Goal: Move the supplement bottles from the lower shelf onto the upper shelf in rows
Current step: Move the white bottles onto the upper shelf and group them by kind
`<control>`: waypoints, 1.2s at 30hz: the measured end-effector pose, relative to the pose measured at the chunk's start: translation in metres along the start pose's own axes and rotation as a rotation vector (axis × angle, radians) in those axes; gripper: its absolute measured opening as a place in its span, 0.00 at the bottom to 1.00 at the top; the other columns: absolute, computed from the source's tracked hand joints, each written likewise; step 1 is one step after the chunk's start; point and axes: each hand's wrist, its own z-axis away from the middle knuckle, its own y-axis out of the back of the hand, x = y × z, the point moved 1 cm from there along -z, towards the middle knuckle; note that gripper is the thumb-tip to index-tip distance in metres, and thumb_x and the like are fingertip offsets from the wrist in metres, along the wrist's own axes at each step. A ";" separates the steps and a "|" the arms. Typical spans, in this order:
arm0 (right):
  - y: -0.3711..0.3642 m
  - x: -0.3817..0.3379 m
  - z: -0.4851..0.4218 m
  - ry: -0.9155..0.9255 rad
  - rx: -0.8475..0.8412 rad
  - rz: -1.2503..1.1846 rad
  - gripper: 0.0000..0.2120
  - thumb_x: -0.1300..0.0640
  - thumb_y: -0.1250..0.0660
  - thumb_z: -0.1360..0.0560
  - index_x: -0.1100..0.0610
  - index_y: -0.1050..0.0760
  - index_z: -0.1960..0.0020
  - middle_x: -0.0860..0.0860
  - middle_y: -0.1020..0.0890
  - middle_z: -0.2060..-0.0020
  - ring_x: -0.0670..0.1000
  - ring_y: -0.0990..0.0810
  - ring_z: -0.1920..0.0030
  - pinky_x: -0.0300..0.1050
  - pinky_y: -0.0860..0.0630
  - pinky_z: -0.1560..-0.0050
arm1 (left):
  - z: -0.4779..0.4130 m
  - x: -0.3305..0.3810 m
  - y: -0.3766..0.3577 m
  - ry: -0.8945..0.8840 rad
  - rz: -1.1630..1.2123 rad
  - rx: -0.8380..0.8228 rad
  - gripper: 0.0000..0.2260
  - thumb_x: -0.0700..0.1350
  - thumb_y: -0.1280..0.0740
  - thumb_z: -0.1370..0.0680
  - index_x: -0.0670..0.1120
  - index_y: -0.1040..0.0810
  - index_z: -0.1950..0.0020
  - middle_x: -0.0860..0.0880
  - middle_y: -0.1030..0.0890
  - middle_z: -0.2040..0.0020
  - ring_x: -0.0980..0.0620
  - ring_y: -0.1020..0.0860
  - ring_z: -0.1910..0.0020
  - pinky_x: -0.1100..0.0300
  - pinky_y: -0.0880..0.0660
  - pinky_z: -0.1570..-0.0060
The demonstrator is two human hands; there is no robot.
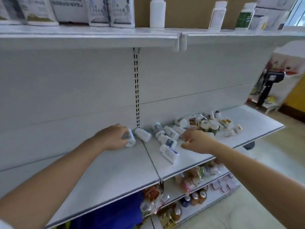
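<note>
Several white supplement bottles lie scattered on the lower shelf, with a pile at the right rear. My left hand is closed around one lying white bottle near the back panel. Another white bottle lies just to its right. My right hand hovers with fingers apart above the bottles near a blue-labelled bottle, holding nothing. On the upper shelf stand a plain white bottle, another white bottle and a green-labelled bottle.
White pouches line the upper shelf's left side, and boxes stand at its far right. Snack packets and cans fill the shelves below. A slotted upright runs down the back panel. A black scanner hangs at the right.
</note>
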 end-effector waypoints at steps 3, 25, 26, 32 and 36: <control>-0.042 0.014 -0.046 -0.024 -0.041 0.041 0.22 0.43 0.35 0.24 0.53 0.27 0.35 0.50 0.21 0.40 0.52 0.23 0.40 0.43 0.28 0.42 | -0.040 -0.011 -0.037 0.116 0.041 0.020 0.17 0.54 0.37 0.22 0.52 0.28 0.34 0.46 0.27 0.37 0.46 0.24 0.43 0.58 0.29 0.50; -0.033 -0.048 -0.035 0.090 0.070 -0.792 0.22 0.52 0.25 0.32 0.50 0.32 0.43 0.50 0.21 0.52 0.49 0.20 0.52 0.45 0.21 0.49 | -0.027 0.014 -0.053 0.291 1.764 -0.082 0.12 0.38 0.34 0.36 0.45 0.22 0.53 0.47 0.23 0.62 0.53 0.23 0.63 0.56 0.27 0.57; -0.020 -0.056 -0.020 0.110 0.078 -0.874 0.22 0.51 0.24 0.33 0.49 0.30 0.43 0.53 0.19 0.50 0.54 0.18 0.49 0.53 0.21 0.44 | -0.010 0.018 -0.041 0.248 1.879 -0.102 0.14 0.36 0.36 0.36 0.44 0.23 0.52 0.45 0.23 0.58 0.51 0.23 0.59 0.56 0.28 0.58; 0.040 -0.113 0.068 0.162 0.077 -1.247 0.17 0.52 0.30 0.26 0.59 0.27 0.42 0.59 0.19 0.54 0.56 0.19 0.56 0.57 0.23 0.45 | 0.086 0.044 0.035 0.067 1.946 -0.127 0.11 0.49 0.31 0.31 0.46 0.24 0.51 0.43 0.17 0.52 0.48 0.20 0.58 0.59 0.25 0.66; 0.069 -0.147 0.120 0.218 0.089 -1.423 0.09 0.56 0.37 0.22 0.59 0.26 0.45 0.56 0.20 0.60 0.53 0.18 0.62 0.50 0.21 0.56 | 0.139 0.053 0.077 -0.099 1.919 -0.145 0.17 0.46 0.26 0.33 0.43 0.23 0.47 0.43 0.17 0.57 0.44 0.18 0.53 0.55 0.19 0.63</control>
